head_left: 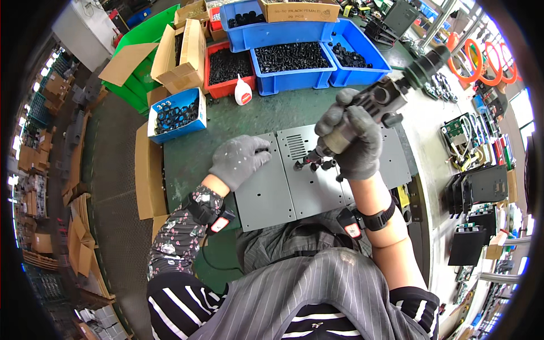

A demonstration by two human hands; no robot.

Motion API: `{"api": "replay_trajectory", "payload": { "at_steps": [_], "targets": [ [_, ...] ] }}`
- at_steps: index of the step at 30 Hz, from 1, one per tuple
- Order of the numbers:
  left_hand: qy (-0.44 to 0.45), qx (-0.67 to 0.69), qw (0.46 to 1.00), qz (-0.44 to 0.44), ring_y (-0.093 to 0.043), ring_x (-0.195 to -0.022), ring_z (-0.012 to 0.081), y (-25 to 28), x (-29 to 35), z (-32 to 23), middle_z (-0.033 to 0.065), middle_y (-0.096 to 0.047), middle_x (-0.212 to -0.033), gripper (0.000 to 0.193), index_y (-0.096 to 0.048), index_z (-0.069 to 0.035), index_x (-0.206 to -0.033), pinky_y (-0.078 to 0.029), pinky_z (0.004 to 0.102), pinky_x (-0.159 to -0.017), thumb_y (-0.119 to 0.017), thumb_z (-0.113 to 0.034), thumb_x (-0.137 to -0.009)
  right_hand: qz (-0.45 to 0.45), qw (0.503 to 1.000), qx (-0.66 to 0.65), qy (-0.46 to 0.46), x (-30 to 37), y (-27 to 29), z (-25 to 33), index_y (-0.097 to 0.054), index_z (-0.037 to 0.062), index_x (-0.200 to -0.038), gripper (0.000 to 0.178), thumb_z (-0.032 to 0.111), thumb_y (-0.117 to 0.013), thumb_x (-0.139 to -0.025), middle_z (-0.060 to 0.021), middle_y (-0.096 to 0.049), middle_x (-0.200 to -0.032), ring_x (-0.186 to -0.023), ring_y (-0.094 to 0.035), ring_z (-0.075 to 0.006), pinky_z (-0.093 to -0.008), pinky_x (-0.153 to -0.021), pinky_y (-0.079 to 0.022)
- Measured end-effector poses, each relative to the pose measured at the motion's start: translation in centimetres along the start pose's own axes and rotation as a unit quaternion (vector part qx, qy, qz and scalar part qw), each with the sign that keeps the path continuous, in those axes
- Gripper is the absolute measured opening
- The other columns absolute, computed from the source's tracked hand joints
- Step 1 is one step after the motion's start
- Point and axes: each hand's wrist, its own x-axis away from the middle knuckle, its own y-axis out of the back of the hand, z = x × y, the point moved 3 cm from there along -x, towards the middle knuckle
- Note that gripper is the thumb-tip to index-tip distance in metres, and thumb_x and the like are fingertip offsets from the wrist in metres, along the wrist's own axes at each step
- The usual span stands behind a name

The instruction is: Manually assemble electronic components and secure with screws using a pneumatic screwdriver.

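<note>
Clock: read from the middle of the grey metal panels (pixel 260 198), with 12 o'clock being away from the person
Panels: they lie side by side on the green bench (pixel 190 156), in front of the person's lap; slots are cut in the one at the centre
Right hand: the gloved right hand (pixel 354 139), toward 1 o'clock, has its grip closed around a dark power tool (pixel 385 96)
Power tool: it is tilted over the panels, and its tip points to 8 o'clock, near the small black pieces (pixel 328 165); if it touches one, I cannot tell
Left hand: the gloved left hand (pixel 241 161) is at 9 to 10 o'clock, over the panels' edge, with fingers bent; if its grip holds something, I cannot tell
Bins: a red bin (pixel 229 89) stands at 11 o'clock and a blue bin (pixel 297 80) at 12, both filled with black parts
Bottle: a white bottle (pixel 242 90) stands just before the red bin
Small box: a blue box (pixel 180 133) with black rings is at 10 o'clock
</note>
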Motion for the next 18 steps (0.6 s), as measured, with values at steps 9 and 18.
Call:
{"api": "replay_trajectory", "payload": {
  "at_steps": [9,18],
  "targets": [
    [0.042,0.096,0.993,0.057,-0.061,-0.069,0.0229,-0.7,-2.7,0.1,0.0095,-0.066,-0.078,0.027,-0.067,-0.01,-0.101,-0.047,0.0333,-0.069,-0.061,-0.026,-0.079,-0.003,0.985,0.17,0.018,-4.7,-2.7,-3.7,-0.05,0.0007,-0.103,0.027,0.014,-0.058,-0.081,-0.0097,-0.057,-0.076,-0.063,-0.059,-0.02,-0.0326,-0.056,-0.049],
    [0.036,0.06,0.997,0.025,-0.061,-0.088,0.031,-0.8,-2.4,-0.1,0.0133,-0.064,-0.092,0.029,-0.067,-0.008,-0.094,-0.047,0.0419,-0.077,-0.061,-0.033,-0.082,0.069,0.982,0.173,-0.026,-5.8,-3.7,-7.5,-0.056,0.0046,-0.089,0.018,0.007,-0.068,-0.076,0.001,-0.057,-0.074,-0.066,-0.055,-0.0075,-0.0263,-0.059,-0.047]
  ]
}}
